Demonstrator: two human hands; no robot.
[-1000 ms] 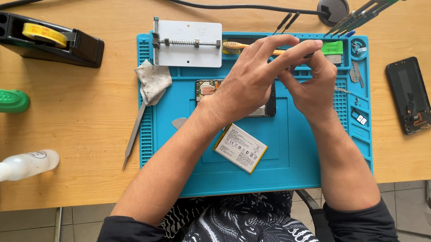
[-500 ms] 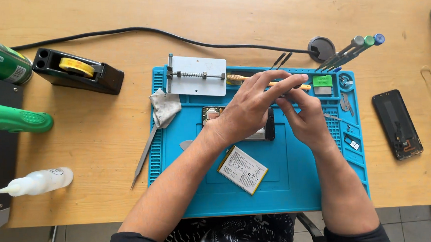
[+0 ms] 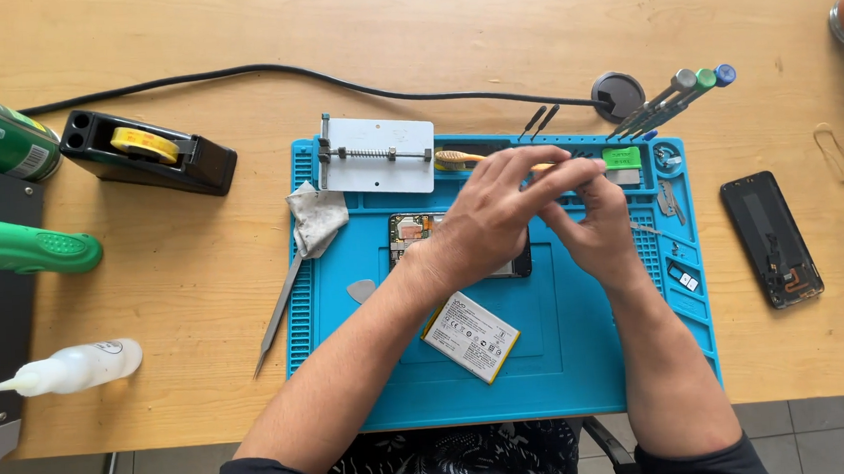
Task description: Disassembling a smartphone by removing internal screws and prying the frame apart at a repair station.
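Working both hands over the opened phone on the blue mat

Your left hand [image 3: 494,213] arches over the opened phone [image 3: 414,233], fingers stretched toward the right hand [image 3: 597,231], whose fingertips pinch together; whether they hold a small part you cannot tell. Keep wrists low and steady, and move slowly so nothing tiny slips. The phone lies mostly beneath your left palm on the mat [image 3: 566,355], the battery [image 3: 470,337] just below it, nearer you, on the counter [image 3: 200,280].
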